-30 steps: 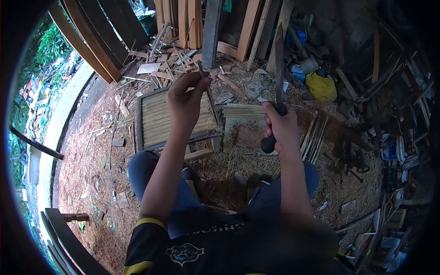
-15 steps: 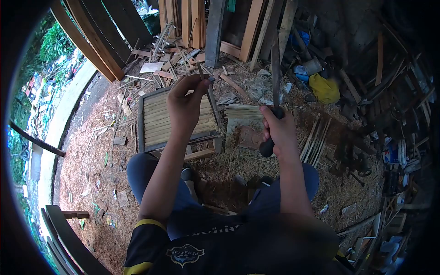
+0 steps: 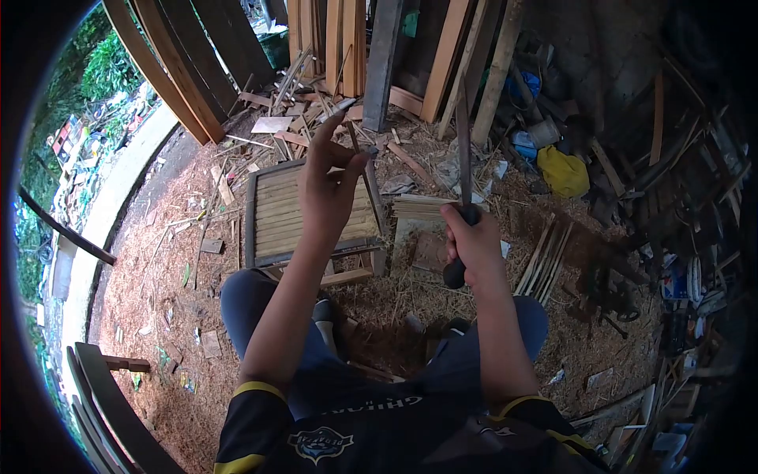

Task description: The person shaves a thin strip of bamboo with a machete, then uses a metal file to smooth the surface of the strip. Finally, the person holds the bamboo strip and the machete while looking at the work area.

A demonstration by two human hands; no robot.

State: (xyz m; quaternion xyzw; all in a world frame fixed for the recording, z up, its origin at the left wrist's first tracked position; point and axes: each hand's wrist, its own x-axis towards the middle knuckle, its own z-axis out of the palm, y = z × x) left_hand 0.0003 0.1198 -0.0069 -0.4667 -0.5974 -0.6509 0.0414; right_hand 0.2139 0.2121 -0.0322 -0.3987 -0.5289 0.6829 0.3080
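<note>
My right hand (image 3: 475,243) is wrapped round the dark handle of a long-bladed knife (image 3: 464,154), whose blade points up and away from me. Raised over the right part of a slatted wooden frame (image 3: 272,205), my left hand (image 3: 328,189) pinches a thin strip (image 3: 357,141) between thumb and finger. Its index finger stretches upward, with something small and pale near the tip. A bundle of thin light sticks (image 3: 418,207) lies on the ground just left of the knife handle. More split sticks (image 3: 545,257) rest right of my right forearm.
Tall planks (image 3: 379,71) lean at the back, with wood scraps (image 3: 272,125) at their feet. A yellow cloth (image 3: 564,171) lies at the back right near clutter. Shavings (image 3: 158,316) cover the ground. Dark curved boards (image 3: 118,411) stand at the lower left.
My left hand has lowered slightly and its index finger has lifted away from the pinch. The knife has shifted slightly left and down in view, its blade more upright.
</note>
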